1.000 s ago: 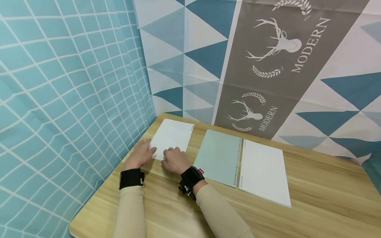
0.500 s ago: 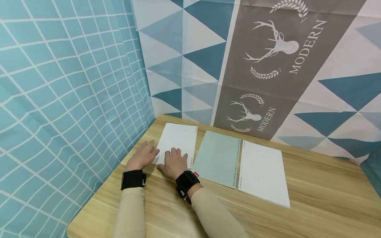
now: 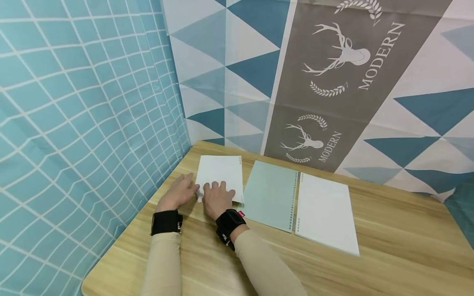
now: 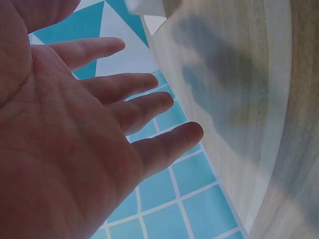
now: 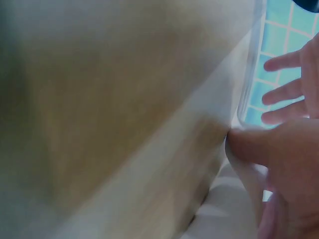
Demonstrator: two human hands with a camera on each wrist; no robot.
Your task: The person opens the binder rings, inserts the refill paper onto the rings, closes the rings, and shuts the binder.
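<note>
A white sheet of paper (image 3: 220, 168) with punched holes along its right edge lies near the table's far left corner. Its lower right corner is lifted slightly off the wood. My right hand (image 3: 217, 200) pinches the sheet's near edge; in the right wrist view the paper (image 5: 214, 211) runs between the thumb (image 5: 249, 145) and the fingers, which are mostly hidden. At the sheet's left side is my left hand (image 3: 178, 192), with spread, nearly straight fingers (image 4: 169, 144) that grip nothing.
Right of the sheet lies a pale green notebook cover (image 3: 270, 193) with punched holes. Beside it is a stack of white notebook pages (image 3: 326, 213). A blue checked curtain (image 3: 92, 123) borders the wooden table (image 3: 207, 263) on the left, and a patterned cloth hangs behind.
The white sheet first shifted right, then a little back left, its near right corner lifting. My right hand spread over its near edge and stays there. My left hand moved slightly right.
</note>
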